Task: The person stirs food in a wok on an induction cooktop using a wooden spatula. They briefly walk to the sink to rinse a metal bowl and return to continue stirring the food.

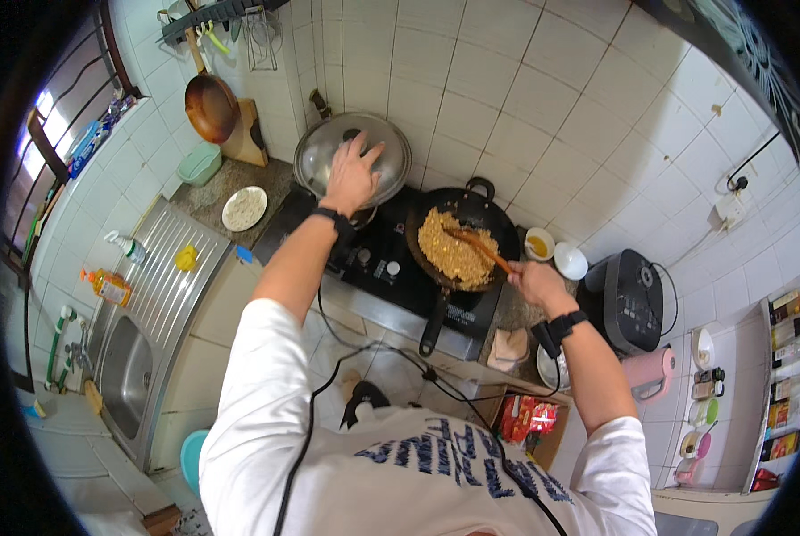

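Observation:
Fried rice, or a similar crumbly yellow-brown food (450, 251), fills the middle of a black wok (504, 228) on the right burner. My right hand (539, 287) grips the handle of a wooden spatula (484, 248), whose blade is sunk in the food. The wok's long handle (433, 325) points toward me. On the left burner a domed metal lid (390, 157) covers a pan that is mostly hidden. Over this lid, near its dark knob (352, 135), my left hand (353, 173) has its fingers spread. Whether they touch the lid I cannot tell.
The black gas stove (380, 295) carries both pans. To its left are a plate of white food (244, 209) and a steel sink (129, 362). At right stand a small bowl of yellow liquid (539, 244), a white bowl (571, 261) and a black cooker (631, 301). Black cables (380, 345) cross before me.

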The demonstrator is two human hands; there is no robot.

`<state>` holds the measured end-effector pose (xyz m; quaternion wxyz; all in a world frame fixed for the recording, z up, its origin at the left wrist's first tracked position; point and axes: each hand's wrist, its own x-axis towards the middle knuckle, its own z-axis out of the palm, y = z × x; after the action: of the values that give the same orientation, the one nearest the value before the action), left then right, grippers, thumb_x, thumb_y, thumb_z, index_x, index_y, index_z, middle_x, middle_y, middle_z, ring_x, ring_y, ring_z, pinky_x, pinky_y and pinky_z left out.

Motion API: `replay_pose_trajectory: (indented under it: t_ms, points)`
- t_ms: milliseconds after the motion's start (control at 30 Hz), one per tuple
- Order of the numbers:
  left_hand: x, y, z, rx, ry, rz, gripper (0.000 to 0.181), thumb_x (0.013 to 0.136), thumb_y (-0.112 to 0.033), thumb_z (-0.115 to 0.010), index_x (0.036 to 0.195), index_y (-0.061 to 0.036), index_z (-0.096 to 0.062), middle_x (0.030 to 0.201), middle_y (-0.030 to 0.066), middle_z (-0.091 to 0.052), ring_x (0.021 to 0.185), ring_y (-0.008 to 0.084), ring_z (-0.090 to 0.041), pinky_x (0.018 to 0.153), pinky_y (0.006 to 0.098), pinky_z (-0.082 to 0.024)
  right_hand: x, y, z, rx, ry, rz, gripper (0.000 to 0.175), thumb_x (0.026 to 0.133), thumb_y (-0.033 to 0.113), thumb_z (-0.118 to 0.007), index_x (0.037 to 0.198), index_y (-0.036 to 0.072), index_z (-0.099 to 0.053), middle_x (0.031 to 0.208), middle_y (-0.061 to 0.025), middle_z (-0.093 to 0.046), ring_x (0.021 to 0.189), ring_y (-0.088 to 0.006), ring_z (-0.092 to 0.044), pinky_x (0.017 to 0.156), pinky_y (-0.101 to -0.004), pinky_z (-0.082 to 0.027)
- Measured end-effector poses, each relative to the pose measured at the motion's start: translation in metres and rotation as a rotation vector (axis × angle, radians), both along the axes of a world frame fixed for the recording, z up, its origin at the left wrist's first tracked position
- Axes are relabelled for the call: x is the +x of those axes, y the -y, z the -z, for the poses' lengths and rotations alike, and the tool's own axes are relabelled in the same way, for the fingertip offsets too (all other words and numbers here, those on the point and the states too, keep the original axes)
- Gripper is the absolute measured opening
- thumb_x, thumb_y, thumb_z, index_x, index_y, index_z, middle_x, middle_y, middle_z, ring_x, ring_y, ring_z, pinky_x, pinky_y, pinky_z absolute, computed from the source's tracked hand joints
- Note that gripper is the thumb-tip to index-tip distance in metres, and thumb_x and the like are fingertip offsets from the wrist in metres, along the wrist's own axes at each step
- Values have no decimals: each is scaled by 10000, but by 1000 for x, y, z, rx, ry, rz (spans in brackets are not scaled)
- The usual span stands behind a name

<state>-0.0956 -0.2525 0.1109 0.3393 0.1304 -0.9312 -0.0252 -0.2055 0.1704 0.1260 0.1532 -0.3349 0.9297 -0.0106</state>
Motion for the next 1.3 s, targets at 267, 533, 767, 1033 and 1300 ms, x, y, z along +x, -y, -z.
replay_pose_trajectory:
  t_ms: [267,533,767,1033,1300]
  points:
    - [-62,105,-5,69,454,-9,504,870,-63,-689,1358,-176,-635,1420,181,-542,1307,409,-520,1090,460,-474,23,-4,-7,-93,-13,91,397,994,369,-605,1353,215,-674,1012,-263,-705,946,-441,-695,838,-512,-555]
    - [-58,177,-22,61,559,62,539,894,-120,-720,1416,-163,-593,1412,203,-571,1283,399,-548,1077,463,-484,39,-4,0,-156,16,212,409,981,375,-623,1358,227,-674,1027,-264,-703,962,-450,-688,856,-519,-553]
    - [-52,163,-27,30,591,180,571,929,-171,-712,1472,-185,-538,1420,207,-561,1318,390,-530,1079,460,-489,48,1,-2,-172,52,281,418,965,361,-653,1358,219,-675,1006,-275,-699,965,-442,-691,844,-503,-549]
    - [-52,169,-17,19,537,198,581,985,-339,-642,1527,-204,-484,1451,198,-551,1338,386,-518,1101,453,-468,62,2,-11,-257,51,297,402,967,315,-657,1335,155,-682,1104,-247,-709,1037,-427,-683,894,-474,-540]
    - [9,174,-36,32,287,321,349,902,-353,-714,1122,-81,-706,1181,177,-667,1102,384,-639,951,456,-532,72,-2,-14,-236,30,330,415,967,306,-665,1333,111,-679,1168,-233,-709,1086,-420,-678,937,-454,-536]
